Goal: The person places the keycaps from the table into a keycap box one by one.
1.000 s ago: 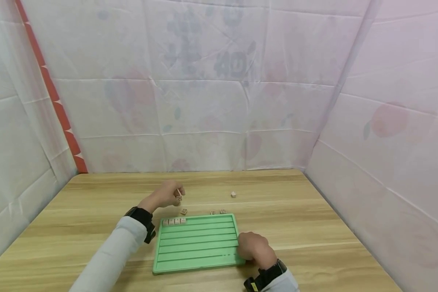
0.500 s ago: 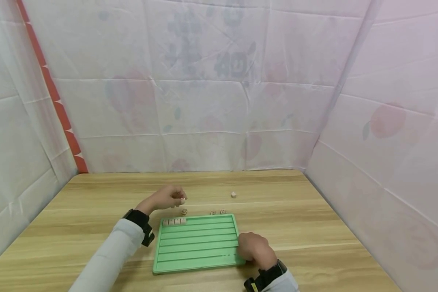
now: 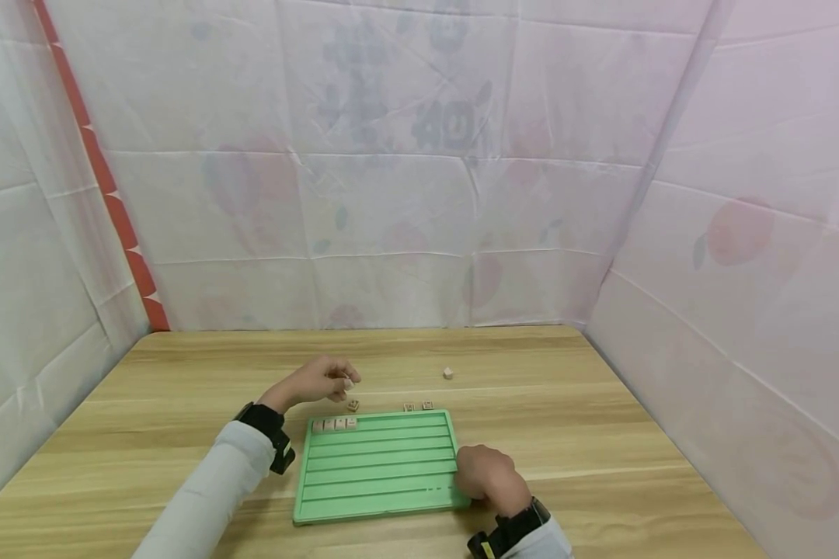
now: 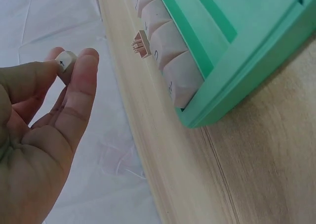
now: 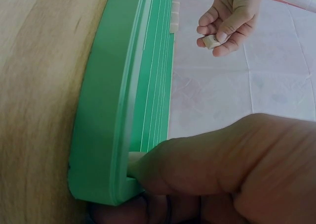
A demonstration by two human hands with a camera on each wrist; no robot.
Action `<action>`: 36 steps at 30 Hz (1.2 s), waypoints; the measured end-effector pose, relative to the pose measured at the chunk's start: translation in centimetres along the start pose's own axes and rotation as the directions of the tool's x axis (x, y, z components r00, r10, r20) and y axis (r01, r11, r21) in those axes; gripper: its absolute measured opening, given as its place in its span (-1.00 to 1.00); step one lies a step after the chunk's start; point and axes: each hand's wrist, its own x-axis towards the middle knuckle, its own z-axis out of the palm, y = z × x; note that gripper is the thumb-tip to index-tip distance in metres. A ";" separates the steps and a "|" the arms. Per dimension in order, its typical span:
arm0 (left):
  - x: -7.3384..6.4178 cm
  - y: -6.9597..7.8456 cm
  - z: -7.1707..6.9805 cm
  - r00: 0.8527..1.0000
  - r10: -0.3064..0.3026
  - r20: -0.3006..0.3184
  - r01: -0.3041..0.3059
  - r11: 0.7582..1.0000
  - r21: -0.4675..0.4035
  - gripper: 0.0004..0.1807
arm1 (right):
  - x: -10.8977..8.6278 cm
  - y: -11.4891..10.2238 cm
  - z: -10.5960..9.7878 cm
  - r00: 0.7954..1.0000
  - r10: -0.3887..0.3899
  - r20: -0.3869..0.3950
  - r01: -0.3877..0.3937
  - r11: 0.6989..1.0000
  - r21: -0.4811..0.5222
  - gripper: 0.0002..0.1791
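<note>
My left hand [image 3: 316, 380] is raised just beyond the far left corner of a green ridged tray [image 3: 374, 467]. Thumb and fingers pinch a white keycap [image 4: 65, 61], its arrow-marked top showing in the left wrist view. At the tray's right edge, my right hand [image 3: 491, 475] grips the rim, thumb over the inside and fingers underneath. Several keycaps [image 4: 168, 46] sit side by side in the tray's far row, at its left end. Between the left hand and the tray, a loose keycap [image 3: 353, 405] lies with its hollow underside showing.
Two more loose keycaps [image 3: 418, 406] lie close behind the tray's far edge. Farther back on the wooden table [image 3: 566, 404] is a single keycap [image 3: 448, 373]. White sheeting [image 3: 391, 202] stands behind the table and along both sides.
The keycap between my left fingers has turned from underside showing to its pale top showing, and the hand has shifted slightly. My right hand and the tray have stayed put.
</note>
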 end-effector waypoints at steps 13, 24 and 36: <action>0.0 -0.1 0.3 1.000 0.004 0.002 -0.005 0.999 0.042 -0.70 | 0.0 0.0 0.0 1.000 -0.001 0.000 0.001 1.000 -0.001 -0.78; 0.0 0.4 0.7 0.995 -0.070 -0.065 0.073 0.996 0.045 -0.75 | -0.1 0.0 0.0 1.000 -0.014 -0.006 0.014 1.000 0.004 -0.78; 0.0 0.2 1.4 0.993 0.023 -0.115 -0.003 0.985 0.173 -0.89 | -0.1 0.1 0.1 1.000 -0.012 -0.005 0.012 1.000 -0.002 -0.79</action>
